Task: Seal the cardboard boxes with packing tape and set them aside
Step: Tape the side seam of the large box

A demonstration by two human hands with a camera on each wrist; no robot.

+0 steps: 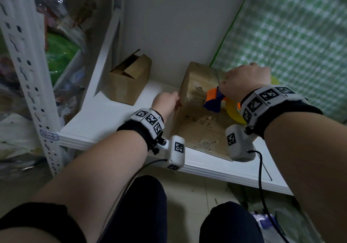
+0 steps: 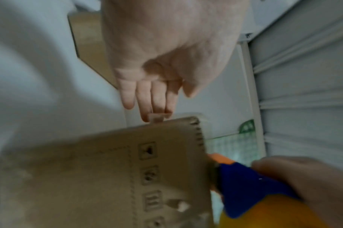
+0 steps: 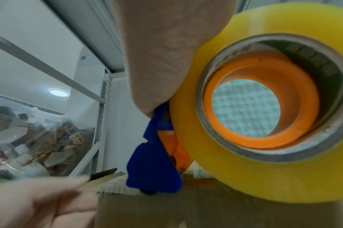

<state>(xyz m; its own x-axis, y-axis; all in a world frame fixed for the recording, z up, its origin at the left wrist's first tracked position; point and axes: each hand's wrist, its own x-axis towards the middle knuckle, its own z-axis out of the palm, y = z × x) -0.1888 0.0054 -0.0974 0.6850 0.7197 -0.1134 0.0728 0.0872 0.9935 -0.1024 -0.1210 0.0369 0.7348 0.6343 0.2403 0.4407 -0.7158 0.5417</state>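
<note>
A brown cardboard box point(image 1: 199, 101) stands on the white shelf point(image 1: 105, 118), its front side printed with handling symbols point(image 2: 149, 169). My right hand point(image 1: 244, 81) grips a blue and orange tape dispenser point(image 1: 215, 100) loaded with a yellow tape roll point(image 3: 264, 108), held over the box's top. The dispenser's blue nose point(image 3: 153, 168) sits at the box's upper edge. My left hand point(image 1: 167, 101) reaches the box's left edge with straight fingers point(image 2: 145, 100), the fingertips touching the corner.
A smaller brown box point(image 1: 129, 77) with open flaps stands at the back left of the shelf. A white perforated rack post point(image 1: 28, 73) and plastic-wrapped goods point(image 1: 60, 36) fill the left. A green checked sheet point(image 1: 291, 36) hangs on the right. My knees are below the shelf edge.
</note>
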